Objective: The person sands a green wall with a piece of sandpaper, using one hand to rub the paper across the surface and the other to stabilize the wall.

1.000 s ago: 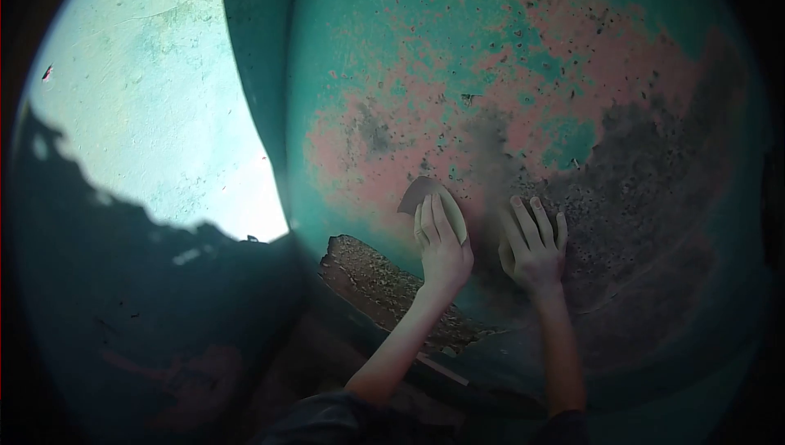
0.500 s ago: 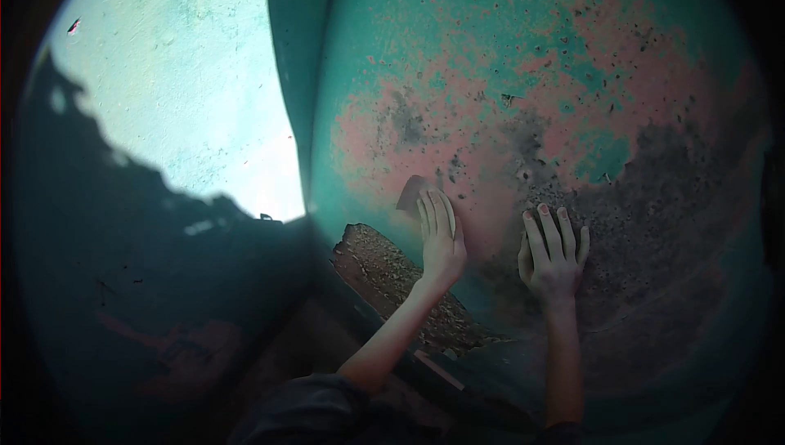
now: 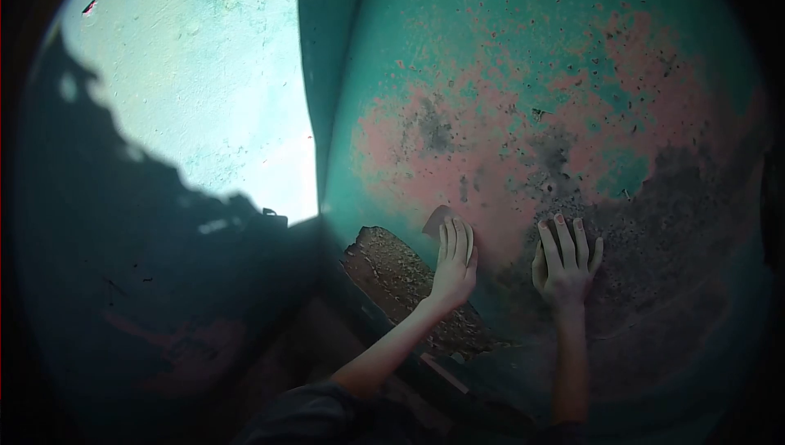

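Observation:
In the head view, my left hand (image 3: 456, 265) presses a small dark sheet of sandpaper (image 3: 436, 219) flat against a green-painted wall (image 3: 441, 4). Its fingers lie close together over the sheet, hiding most of it. Around the sheet the wall has a worn pink patch (image 3: 499, 208). My right hand (image 3: 567, 265) rests on the dark grey stained area (image 3: 654, 232) to the right, palm toward the wall and fingers spread, with nothing visible in it. Behind my left wrist lies a brown rough patch (image 3: 388, 269) where the surface has broken away.
To the left, another wall (image 3: 196, 61) is brightly sunlit above and shadowed below, meeting the worked wall at a corner. A dark ledge-like strip (image 3: 368, 306) runs along the base below the broken patch. Small pits and chips dot the painted surface.
The camera view has shifted, so the wall appears farther right and lower. My left hand and the sandpaper have slid slightly down the wall; my right hand stays at nearly the same spot.

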`<state>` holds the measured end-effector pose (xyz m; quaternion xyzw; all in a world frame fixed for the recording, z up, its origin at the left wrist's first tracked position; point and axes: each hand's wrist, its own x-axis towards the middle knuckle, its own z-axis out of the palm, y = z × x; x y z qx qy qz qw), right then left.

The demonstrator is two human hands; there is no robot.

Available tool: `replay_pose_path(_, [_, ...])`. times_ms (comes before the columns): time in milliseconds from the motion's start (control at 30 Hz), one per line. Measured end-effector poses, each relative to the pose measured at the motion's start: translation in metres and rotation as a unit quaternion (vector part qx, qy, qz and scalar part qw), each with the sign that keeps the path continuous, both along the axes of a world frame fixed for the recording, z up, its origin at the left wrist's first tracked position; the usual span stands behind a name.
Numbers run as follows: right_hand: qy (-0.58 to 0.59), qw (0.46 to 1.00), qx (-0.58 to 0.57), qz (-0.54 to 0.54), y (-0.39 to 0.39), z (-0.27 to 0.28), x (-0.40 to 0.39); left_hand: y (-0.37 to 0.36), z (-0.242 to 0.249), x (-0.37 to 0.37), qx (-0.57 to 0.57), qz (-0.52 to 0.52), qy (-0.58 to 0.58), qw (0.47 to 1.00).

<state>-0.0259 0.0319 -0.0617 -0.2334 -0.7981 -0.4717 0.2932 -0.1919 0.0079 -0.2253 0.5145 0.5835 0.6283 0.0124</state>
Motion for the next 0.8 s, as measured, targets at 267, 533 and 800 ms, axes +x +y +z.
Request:
replay_pose_path(267, [0.045,0.999,-0.02,0.006,0.003,-0.018,-0.027,0.023,0.015,-0.052,0.017,0.06,-0.071,0.996])
replay_pose_path(533, [0.072,0.995,-0.062,0.031,0.012,-0.049,-0.075,0.024,0.039,-0.123,0.029,0.028,-0.14,0.989])
replay_pose_path(800, [0.063,0.998,-0.001,0.03,0.015,-0.052,-0.077,0.007,0.012,-0.056,-0.006,-0.002,0.049,0.999])
